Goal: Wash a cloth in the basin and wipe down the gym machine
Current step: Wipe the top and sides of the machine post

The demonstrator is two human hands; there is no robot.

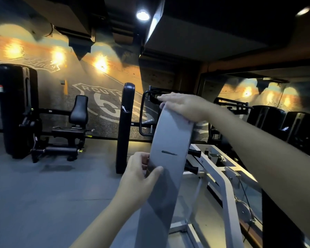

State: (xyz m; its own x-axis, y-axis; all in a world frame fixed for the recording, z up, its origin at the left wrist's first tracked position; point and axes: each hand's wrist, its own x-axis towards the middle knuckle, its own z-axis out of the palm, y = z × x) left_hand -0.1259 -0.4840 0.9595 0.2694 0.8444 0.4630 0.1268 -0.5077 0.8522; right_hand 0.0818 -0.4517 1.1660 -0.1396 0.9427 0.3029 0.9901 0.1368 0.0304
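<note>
The gym machine's grey curved panel (pixel 170 140) rises through the middle of the head view, with a dark streak across its face. My left hand (pixel 141 174) grips the panel's left edge low down, thumb on the front face and fingers behind. My right hand (pixel 182 106) lies flat over the panel's top end with its fingers straight. Whether a cloth lies under either hand cannot be told. No basin is in view.
The machine's white frame (pixel 227 183) with black handles (pixel 193 169) stands to the right of the panel. A black upright pad (pixel 124 126) stands just behind it. A black seated machine (pixel 43 122) is at the left on the grey floor. Mirrors line the right wall.
</note>
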